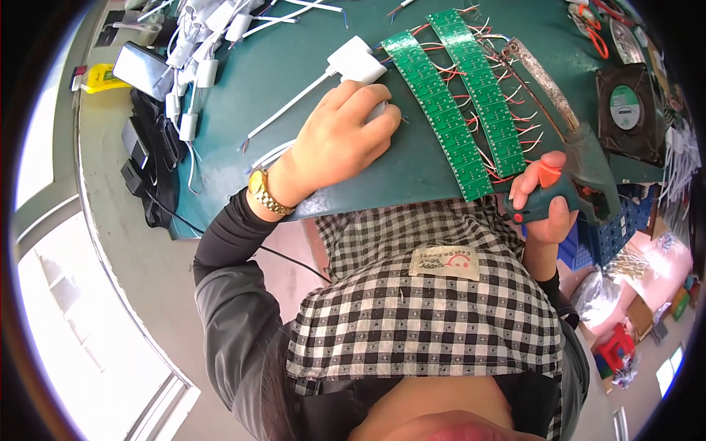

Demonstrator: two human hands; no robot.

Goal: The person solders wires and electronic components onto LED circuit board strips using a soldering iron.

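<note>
My left hand (342,136) is closed at the middle of the bench, its fingers curled over a white plastic housing (376,112) that they mostly cover. Just beyond the fingers lie more white housings (351,55), one with a white cable ending in bare wires. My right hand (543,195) is wrapped around the handle of a dark green soldering gun (588,173), a finger at its orange trigger. Its metal tubes point away over the bench. Between my hands lie two long green circuit board strips (441,110) (482,92), with red and white wires along their edges.
White cabled housings (206,73) pile up at the far left, near a phone (141,71) and a yellow bottle (107,79). A dark box with a round green label (625,108) stands at right. Blue crates (625,228) sit below the bench's right end.
</note>
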